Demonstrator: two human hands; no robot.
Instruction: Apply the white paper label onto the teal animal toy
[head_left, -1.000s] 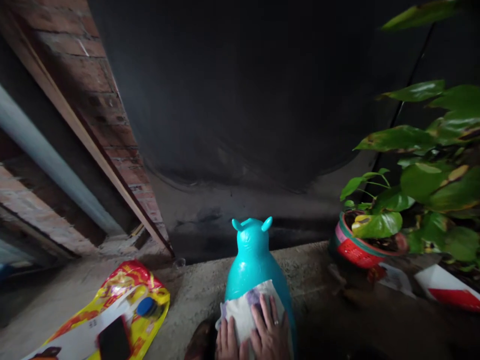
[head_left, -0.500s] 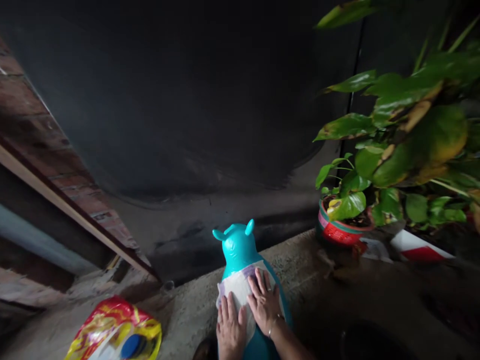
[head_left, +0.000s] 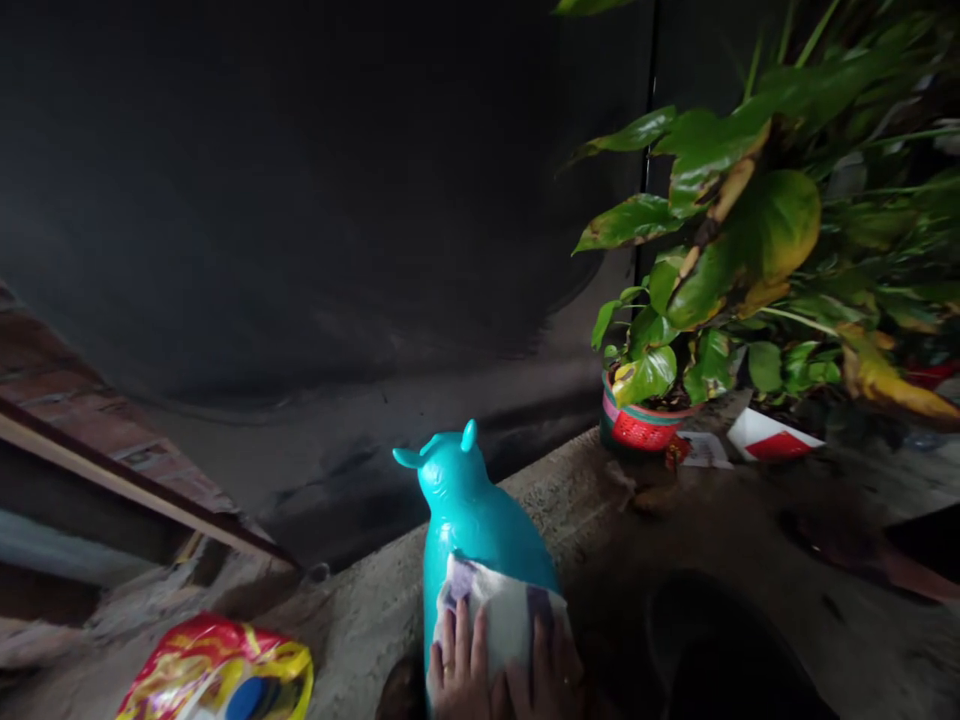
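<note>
A glossy teal toy animal point(head_left: 480, 520) with two small ears stands at the bottom middle, seen from above. Over its back lies a white cloth point(head_left: 502, 605) with purple patches. My left hand point(head_left: 459, 675) rests flat on the cloth's left part, fingers stretched out. Beside it, my right hand point(head_left: 546, 675) lies on the right part of the same cloth, fingers also extended and a little blurred. Both wrists are cut off by the frame's lower edge.
At lower left sits a red and yellow plastic bag point(head_left: 214, 650) with a blue-capped container point(head_left: 245, 697). A leafy plant in a red pot point(head_left: 645, 428) stands to the right. A dark panel point(head_left: 337, 250) rises behind the toy, with a brick wall point(head_left: 90, 410) at left.
Both hands and the cloth have moved down the toy's back toward me, baring the part below its neck. The view has shifted right.
</note>
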